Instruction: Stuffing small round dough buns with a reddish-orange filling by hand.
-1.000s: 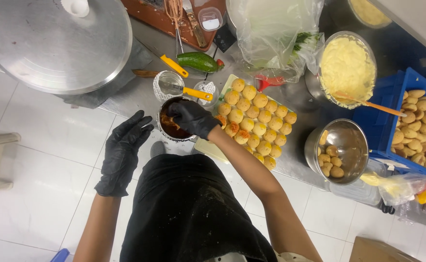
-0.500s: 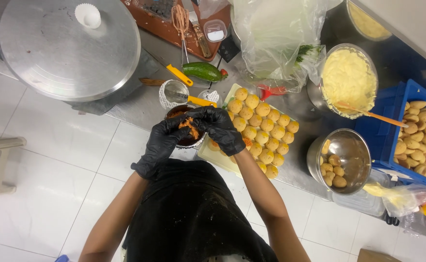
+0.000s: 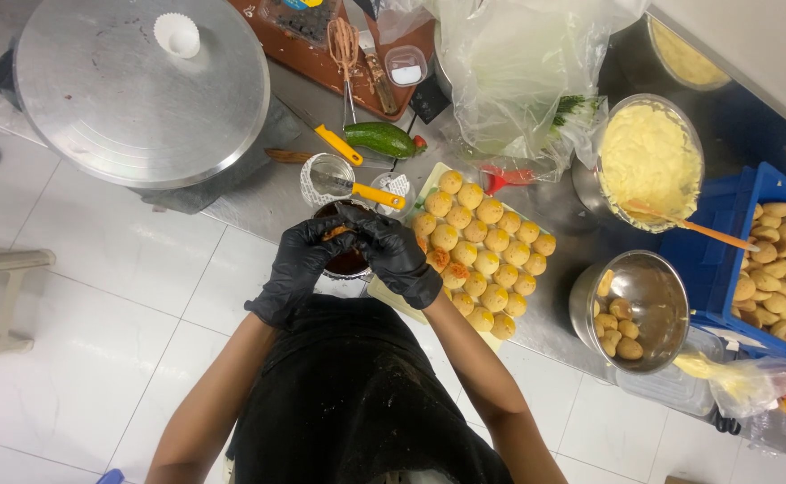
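Note:
Both my hands wear black gloves and meet over a small dark bowl of reddish-brown filling (image 3: 350, 263) at the counter's edge. My left hand (image 3: 296, 267) and my right hand (image 3: 391, 249) pinch a small orange-brown piece (image 3: 337, 232) between their fingertips above the bowl. Just right of my right hand lies a tray (image 3: 384, 289) packed with several round yellow dough balls (image 3: 483, 246); a few nearest my hand carry orange smears.
A big pot with a metal lid (image 3: 138, 85) stands at the left. A metal cup with yellow-handled tools (image 3: 332, 175), a cucumber (image 3: 380, 139), a bowl of yellow mash (image 3: 648, 161), a steel bowl of balls (image 3: 630, 309) and a blue crate of balls (image 3: 783, 269) fill the counter.
My left hand rose from beside my body to the dark bowl and joined my right hand; both now hold a small piece above it.

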